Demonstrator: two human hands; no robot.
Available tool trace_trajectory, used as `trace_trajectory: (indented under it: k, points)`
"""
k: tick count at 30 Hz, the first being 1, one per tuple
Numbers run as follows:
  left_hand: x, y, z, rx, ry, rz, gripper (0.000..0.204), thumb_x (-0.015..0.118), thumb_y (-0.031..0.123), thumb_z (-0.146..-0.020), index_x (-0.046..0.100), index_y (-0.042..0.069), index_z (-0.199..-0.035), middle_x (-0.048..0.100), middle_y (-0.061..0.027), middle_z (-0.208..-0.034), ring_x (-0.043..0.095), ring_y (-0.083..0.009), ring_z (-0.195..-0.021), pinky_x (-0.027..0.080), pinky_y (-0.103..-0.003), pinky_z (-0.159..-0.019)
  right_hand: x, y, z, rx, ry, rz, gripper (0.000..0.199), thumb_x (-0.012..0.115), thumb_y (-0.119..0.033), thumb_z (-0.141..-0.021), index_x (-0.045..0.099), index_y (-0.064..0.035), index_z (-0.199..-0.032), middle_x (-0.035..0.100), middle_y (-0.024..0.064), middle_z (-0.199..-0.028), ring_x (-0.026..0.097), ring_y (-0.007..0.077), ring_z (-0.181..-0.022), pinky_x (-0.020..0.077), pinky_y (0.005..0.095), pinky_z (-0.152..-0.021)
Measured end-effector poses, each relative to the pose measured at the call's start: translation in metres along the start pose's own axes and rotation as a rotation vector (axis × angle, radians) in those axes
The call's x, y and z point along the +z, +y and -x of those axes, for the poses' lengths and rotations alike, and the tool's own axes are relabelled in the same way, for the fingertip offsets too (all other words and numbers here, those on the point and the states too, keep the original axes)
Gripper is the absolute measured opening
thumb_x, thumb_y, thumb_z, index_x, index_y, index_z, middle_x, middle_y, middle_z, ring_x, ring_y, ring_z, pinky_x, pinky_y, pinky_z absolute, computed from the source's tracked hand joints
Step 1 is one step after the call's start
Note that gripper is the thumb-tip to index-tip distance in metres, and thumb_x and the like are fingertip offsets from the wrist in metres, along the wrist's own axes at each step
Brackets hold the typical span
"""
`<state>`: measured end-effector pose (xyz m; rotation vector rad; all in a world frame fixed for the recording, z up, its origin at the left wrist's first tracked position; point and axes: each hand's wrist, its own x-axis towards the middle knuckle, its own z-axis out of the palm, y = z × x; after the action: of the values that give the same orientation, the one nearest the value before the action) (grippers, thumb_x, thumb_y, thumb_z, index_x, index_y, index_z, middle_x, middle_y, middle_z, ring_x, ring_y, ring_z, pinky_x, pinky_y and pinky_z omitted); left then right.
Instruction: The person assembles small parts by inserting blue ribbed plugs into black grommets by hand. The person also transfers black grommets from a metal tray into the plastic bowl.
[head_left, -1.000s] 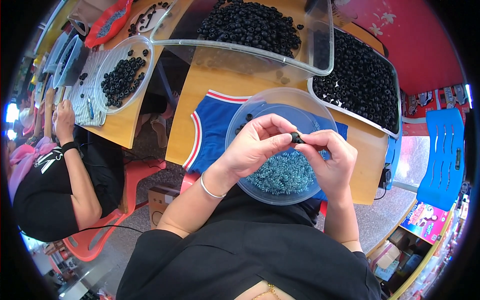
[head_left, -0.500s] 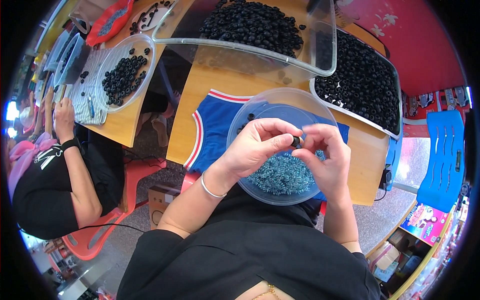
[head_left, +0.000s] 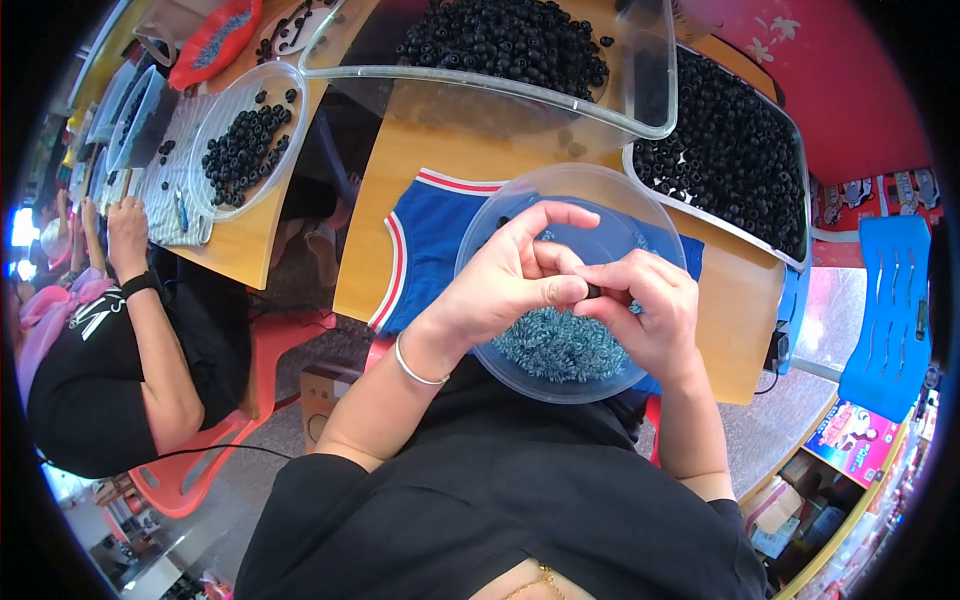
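Both my hands meet above a clear round tub (head_left: 565,172) on the table. Between their fingertips is a small black round part (head_left: 593,291), mostly covered. My left hand (head_left: 495,285) holds it with the thumb and a bent finger, while its index finger is raised and curved. My right hand (head_left: 650,305) pinches the same part from the other side. Below them, the tub holds a heap of small blue-grey coiled pieces (head_left: 560,350) that look like springs. A few black parts show at its left side, partly behind my left hand. Under the tub lies blue cloth (head_left: 425,240) with red-and-white trim.
Beyond the tub stands a clear bin (head_left: 480,80) heaped with black parts (head_left: 505,45). A white-rimmed tray (head_left: 712,212) of them is at the right. A co-worker's hand (head_left: 128,235) is at the left table, near a round clear dish (head_left: 208,208). A blue plastic seat (head_left: 880,320) stands right.
My right hand has closed in on the black part, its fingers now bunched. My left index finger has lifted away from it. The view has shifted slightly.
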<state>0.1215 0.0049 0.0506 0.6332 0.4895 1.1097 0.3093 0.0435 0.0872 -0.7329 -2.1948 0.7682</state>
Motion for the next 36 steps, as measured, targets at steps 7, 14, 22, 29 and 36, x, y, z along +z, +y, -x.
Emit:
trace_trajectory:
  k: [7,14,22,29,36]
  points:
    - [0.020,0.047,-0.027,0.232,0.024,-0.383,0.021,0.068,0.002,-0.089,0.057,0.003,-0.107,0.069,-0.0084,-0.098,0.065,-0.0127,-0.091,0.053,-0.026,-0.082,-0.010,0.008,-0.005,0.167,0.120,-0.444,0.049,0.081,-0.015,-0.079,0.063,-0.0045,-0.123,0.063,0.0017,-0.077,0.059,0.0069,-0.067,0.0495,0.0217,-0.063]
    - [-0.005,0.123,-0.100,1.257,-0.410,-0.826,0.043,0.068,-0.004,-0.086,0.053,-0.003,-0.126,0.060,-0.0100,-0.118,0.059,-0.0153,-0.100,0.051,-0.026,-0.085,-0.008,0.014,-0.005,0.249,-0.012,-0.108,0.026,0.073,-0.004,-0.083,0.067,-0.0048,-0.108,0.064,0.0071,-0.085,0.062,0.0160,-0.071,0.0517,0.0268,-0.065]
    - [0.009,0.067,-0.009,0.330,0.013,-1.679,0.019,0.070,0.005,-0.082,0.066,0.004,-0.100,0.066,-0.0100,-0.091,0.067,-0.0221,-0.080,0.052,-0.033,-0.068,0.011,0.019,0.003,0.080,-0.365,0.243,0.020,0.066,-0.003,-0.079,0.069,-0.0090,-0.098,0.065,0.0075,-0.095,0.066,0.0299,-0.085,0.0532,0.0400,-0.073]
    - [-0.005,0.046,0.018,0.104,0.061,-2.143,0.014,0.067,0.006,-0.077,0.065,0.007,-0.091,0.063,-0.0078,-0.084,0.064,-0.0271,-0.085,0.053,-0.039,-0.074,0.017,0.027,0.003,0.059,-0.435,0.390,0.013,0.065,-0.004,-0.078,0.064,-0.0085,-0.090,0.060,0.0075,-0.089,0.064,0.0288,-0.083,0.0520,0.0413,-0.071]
    - [-0.007,0.034,0.016,0.167,0.047,-2.269,0.019,0.061,0.005,-0.074,0.065,0.007,-0.092,0.061,-0.0084,-0.083,0.063,-0.0259,-0.080,0.053,-0.037,-0.070,0.012,0.031,0.006,0.150,-0.354,0.374,0.017,0.072,-0.008,-0.076,0.059,-0.0072,-0.087,0.059,0.0089,-0.085,0.063,0.0305,-0.082,0.0513,0.0412,-0.070]
